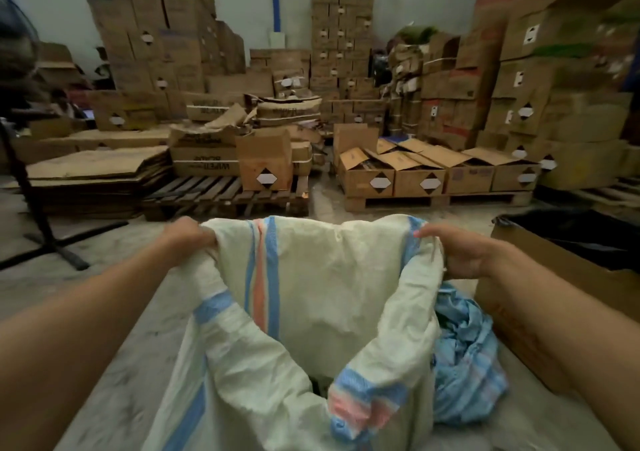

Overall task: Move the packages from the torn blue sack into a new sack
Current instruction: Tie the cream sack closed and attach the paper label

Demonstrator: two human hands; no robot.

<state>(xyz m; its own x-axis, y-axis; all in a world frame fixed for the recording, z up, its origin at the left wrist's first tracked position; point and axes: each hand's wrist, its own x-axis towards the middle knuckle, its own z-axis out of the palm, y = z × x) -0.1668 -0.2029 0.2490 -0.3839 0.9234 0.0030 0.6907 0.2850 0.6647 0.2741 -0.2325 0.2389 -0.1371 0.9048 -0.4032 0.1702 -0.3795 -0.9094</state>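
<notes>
Hands (188, 234) (457, 253) gripping open white sack (322, 277), contents unseen

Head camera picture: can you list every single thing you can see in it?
new sack: one, white with blue and orange stripes, in the middle, mouth held open
torn sack: one, blue, crumpled on the floor just right of the new sack
big box: one, brown with a black liner, on the right
open boxes: a row, brown, on a pallet at the back right
pallets: at least two, wooden, on the floor behind
flat cardboard: a pile, brown, back left
stacked boxes: many, brown, along the wall
stand: one, black, far left
packages: none visible
left hand: grips the sack's left rim
right hand: grips the sack's right rim
</notes>
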